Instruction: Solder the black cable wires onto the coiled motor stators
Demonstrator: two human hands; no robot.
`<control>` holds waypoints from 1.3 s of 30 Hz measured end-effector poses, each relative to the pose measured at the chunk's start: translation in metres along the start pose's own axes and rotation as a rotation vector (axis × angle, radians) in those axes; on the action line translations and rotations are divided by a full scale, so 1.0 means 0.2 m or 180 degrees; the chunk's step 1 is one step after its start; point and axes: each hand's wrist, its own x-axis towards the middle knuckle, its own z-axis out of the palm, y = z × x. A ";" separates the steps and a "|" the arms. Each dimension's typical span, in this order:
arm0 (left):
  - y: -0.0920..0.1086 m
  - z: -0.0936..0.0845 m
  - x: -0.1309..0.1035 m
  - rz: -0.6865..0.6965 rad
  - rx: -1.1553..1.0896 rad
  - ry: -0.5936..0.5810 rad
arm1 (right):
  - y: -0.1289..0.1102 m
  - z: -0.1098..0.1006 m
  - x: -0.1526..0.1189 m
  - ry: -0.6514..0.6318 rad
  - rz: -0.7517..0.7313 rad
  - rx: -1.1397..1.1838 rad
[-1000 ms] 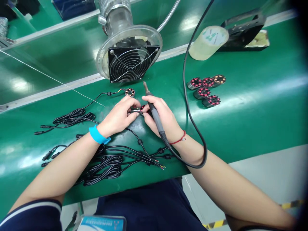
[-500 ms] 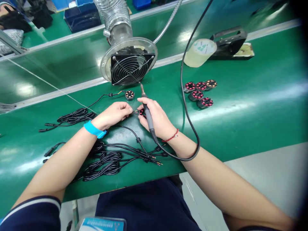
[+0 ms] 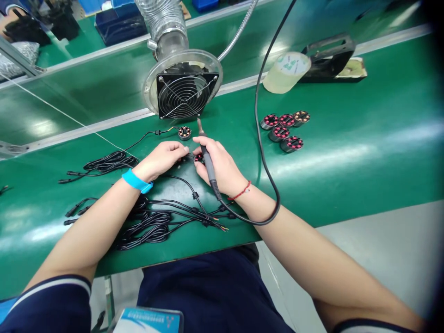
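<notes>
My right hand point(image 3: 222, 166) is closed around the grey grip of a soldering iron point(image 3: 208, 163), its tip pointing up and away toward the fan. Its fingers also touch a small round motor stator point(image 3: 199, 158) with red windings, mostly hidden by the hand. My left hand point(image 3: 167, 159) pinches the end of a black cable, close beside that stator; the wire ends are too small to make out. Just beyond the hands lies another stator point(image 3: 184, 133) joined to a black cable. Several black cables point(image 3: 156, 226) with bare coloured ends lie nearer me, partly under my left forearm.
A fume extractor fan point(image 3: 185, 96) on a silver duct hangs beyond my hands. Several stators point(image 3: 279, 133) stand to the right. Behind them are a roll of clear tape point(image 3: 286, 74) and a black tape dispenser point(image 3: 329, 64). The iron's cord loops over my right forearm.
The whole view has shifted slightly. Both hands keep their holds beside the stator, with the soldering iron still in my right hand.
</notes>
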 end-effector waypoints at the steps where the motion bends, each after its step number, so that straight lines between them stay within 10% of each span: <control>1: 0.00 0.00 0.00 -0.0042 0.0008 0.0017 | 0.00 0.00 0.00 0.0033 0.0039 0.0019; 39: -0.01 -0.01 0.03 0.0295 0.0126 -0.0061 | 0.02 0.03 -0.02 0.0256 0.0505 0.0649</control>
